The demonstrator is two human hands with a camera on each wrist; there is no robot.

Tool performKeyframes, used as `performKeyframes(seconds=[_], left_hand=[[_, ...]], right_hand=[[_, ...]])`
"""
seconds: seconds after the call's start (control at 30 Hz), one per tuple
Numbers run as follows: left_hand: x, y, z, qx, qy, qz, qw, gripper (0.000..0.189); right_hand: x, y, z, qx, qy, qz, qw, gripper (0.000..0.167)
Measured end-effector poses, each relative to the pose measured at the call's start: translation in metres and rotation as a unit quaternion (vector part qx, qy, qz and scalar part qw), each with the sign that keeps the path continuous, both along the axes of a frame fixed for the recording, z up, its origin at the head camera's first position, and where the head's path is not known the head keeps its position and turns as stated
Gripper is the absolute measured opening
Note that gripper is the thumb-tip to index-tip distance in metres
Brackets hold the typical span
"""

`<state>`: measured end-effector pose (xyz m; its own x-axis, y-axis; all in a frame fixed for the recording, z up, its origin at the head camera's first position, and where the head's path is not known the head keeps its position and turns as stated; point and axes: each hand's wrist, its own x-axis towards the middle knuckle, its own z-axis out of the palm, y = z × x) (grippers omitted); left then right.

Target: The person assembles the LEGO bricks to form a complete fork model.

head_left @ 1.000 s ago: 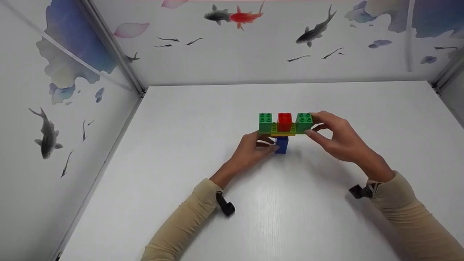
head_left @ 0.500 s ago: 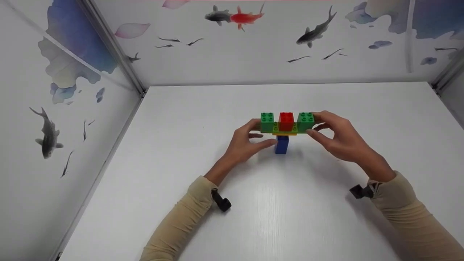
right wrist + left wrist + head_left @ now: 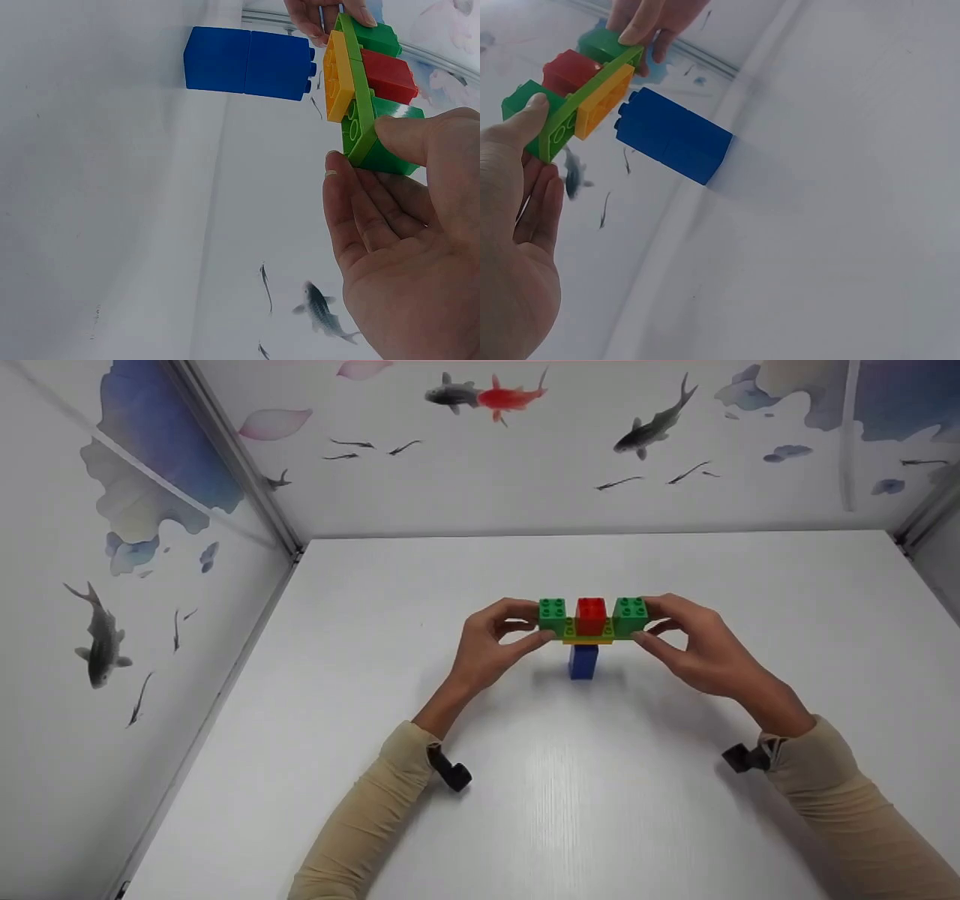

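Both hands hold a toy brick assembly by its ends. It has a light green plate (image 3: 360,90) with a red brick (image 3: 591,616) between two green bricks on top and a yellow brick (image 3: 606,101) underneath. My left hand (image 3: 487,645) pinches the left green brick (image 3: 552,616), thumb on its near side. The right green brick (image 3: 631,617) is pinched by my right hand (image 3: 697,649). Below the yellow brick, two stacked blue bricks (image 3: 247,61) stand upright on the table. Both wrist views show a narrow gap between the blue studs and the yellow brick.
The white tabletop (image 3: 555,780) extends all around the bricks. A back wall (image 3: 525,472) with printed fish borders it behind, and a side wall (image 3: 45,675) rises at the left. Black wrist cameras sit on both sleeves.
My left hand has let go of the blue bricks, moved up and left, and taken hold of the left green brick. The right hand keeps its grip almost unmoved; the assembly has shifted slightly.
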<state>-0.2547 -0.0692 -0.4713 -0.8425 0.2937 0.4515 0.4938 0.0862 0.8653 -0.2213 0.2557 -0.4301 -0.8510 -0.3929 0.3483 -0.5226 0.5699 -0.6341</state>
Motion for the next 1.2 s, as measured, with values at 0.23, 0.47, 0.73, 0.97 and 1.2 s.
performKeyframes(seconds=[0.23,0.47,0.73,0.97,1.2], left_hand=[[0.0004,-0.0009,-0.0066,-0.009,0.0,0.006,0.9999,0.039],[0.0019,-0.0003,-0.0092,-0.016,-0.009,0.013,0.9998,0.039],[0.0011,0.0006,-0.01,-0.008,-0.014,0.004,0.9999,0.04],[0.0015,0.0,-0.0087,-0.003,-0.015,-0.002,0.9999,0.04],[0.0015,0.0001,-0.0079,-0.003,-0.012,-0.007,0.9999,0.039]], right_hand=[[-0.0017,0.0006,-0.0037,0.006,-0.008,0.006,0.9999,0.045],[-0.0017,-0.0003,-0.0057,0.01,-0.011,0.006,0.9999,0.046],[-0.0012,-0.0001,-0.0049,0.012,-0.012,0.007,0.9998,0.045],[-0.0018,-0.0001,-0.005,0.014,-0.015,0.008,0.9998,0.046],[-0.0022,0.0001,-0.0041,0.022,-0.023,0.006,0.9995,0.047]])
